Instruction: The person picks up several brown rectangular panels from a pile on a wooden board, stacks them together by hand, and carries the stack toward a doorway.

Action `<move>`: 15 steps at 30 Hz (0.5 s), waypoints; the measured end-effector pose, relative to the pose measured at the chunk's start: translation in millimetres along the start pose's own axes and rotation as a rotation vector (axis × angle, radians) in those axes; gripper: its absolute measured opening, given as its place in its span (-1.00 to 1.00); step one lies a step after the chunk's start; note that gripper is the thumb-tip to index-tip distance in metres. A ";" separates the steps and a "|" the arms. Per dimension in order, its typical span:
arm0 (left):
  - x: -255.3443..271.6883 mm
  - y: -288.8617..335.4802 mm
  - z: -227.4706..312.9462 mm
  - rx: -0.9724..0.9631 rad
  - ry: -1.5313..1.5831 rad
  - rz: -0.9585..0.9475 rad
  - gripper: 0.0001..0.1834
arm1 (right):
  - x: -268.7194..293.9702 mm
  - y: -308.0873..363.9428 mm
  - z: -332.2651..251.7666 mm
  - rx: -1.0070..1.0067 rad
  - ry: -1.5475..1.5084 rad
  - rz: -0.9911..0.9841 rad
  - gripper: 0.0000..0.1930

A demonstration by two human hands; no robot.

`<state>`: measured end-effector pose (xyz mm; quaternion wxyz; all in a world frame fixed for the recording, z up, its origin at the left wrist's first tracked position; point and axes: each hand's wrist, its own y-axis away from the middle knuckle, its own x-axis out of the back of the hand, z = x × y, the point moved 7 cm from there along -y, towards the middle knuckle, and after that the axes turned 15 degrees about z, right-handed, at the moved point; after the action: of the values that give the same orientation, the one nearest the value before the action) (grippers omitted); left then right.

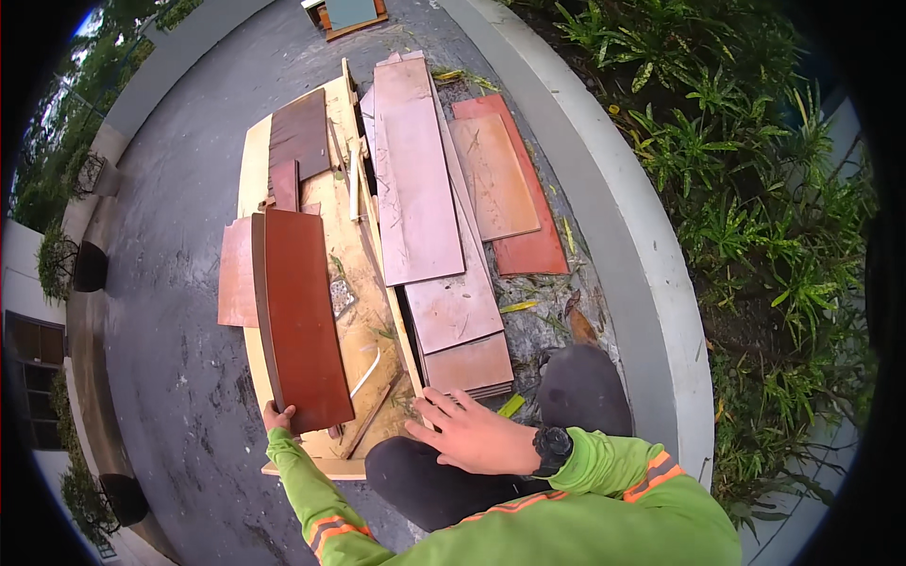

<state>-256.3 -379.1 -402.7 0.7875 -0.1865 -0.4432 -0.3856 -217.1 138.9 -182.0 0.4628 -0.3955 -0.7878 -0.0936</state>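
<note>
My left hand (279, 416) grips the near left corner of a reddish-brown wooden board (302, 321), its fingers closed round the edge. That board is tilted, so its long side edge shows, and it lies over a pale plywood sheet (363, 330). My right hand (479, 432) is held out with fingers apart by a pale wooden strip (401, 330); whether the fingertips touch it I cannot tell. Just beyond the right hand is a stack of pinkish boards (420, 179). A dark brown panel (300, 137) and a smaller reddish piece (236, 274) also rest on the plywood.
Two more boards, one orange-brown (493, 174) and one red (528, 250), lie right of the stack. A low concrete curb (651, 226) borders a planted bed (755, 264). Potted plants (90, 266) line the left side. A box-like object (354, 13) stands at the far end.
</note>
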 end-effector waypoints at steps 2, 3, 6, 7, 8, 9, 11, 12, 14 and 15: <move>-24.1 -3.3 7.6 -0.048 -0.152 0.105 -0.46 | 24.9 0.8 11.4 -0.061 0.014 0.070 -0.41; -29.0 -6.4 4.3 -0.056 -0.150 0.093 -0.46 | 45.9 0.5 12.4 -0.059 -0.029 0.120 -0.41; -7.6 -24.2 -6.5 0.040 -0.141 0.330 -0.31 | 110.7 5.8 32.9 -0.065 -0.124 0.211 -0.39; -22.6 -20.9 8.2 0.031 0.010 0.303 -0.33 | 133.3 12.0 53.1 -0.169 -0.147 0.302 -0.40; -36.0 -16.2 26.0 0.021 0.158 0.279 -0.35 | 150.6 20.6 75.1 -0.269 -0.172 0.397 -0.41; -42.8 -13.3 40.6 0.001 0.193 0.229 -0.36 | 163.6 28.9 98.3 -0.386 -0.184 0.495 -0.44; -49.4 -3.1 72.7 -0.055 0.329 0.205 -0.37 | 159.6 47.2 160.3 -0.608 -0.288 0.667 -0.51; -56.6 6.6 104.9 -0.114 0.472 0.165 -0.38 | 141.9 61.3 202.7 -0.725 -0.368 0.745 -0.55; -68.0 39.6 191.0 -0.124 0.580 0.047 -0.40 | 82.9 98.6 305.5 -0.977 -0.562 0.788 -0.56; -65.4 60.0 236.8 -0.141 0.608 0.001 -0.41 | 56.0 111.2 353.0 -1.065 -0.485 0.767 -0.54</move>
<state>-361.4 -161.7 -327.5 0.8693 -0.1173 -0.1593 -0.4530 -383.9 424.8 -356.9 0.0176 -0.8285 -0.5204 -0.2060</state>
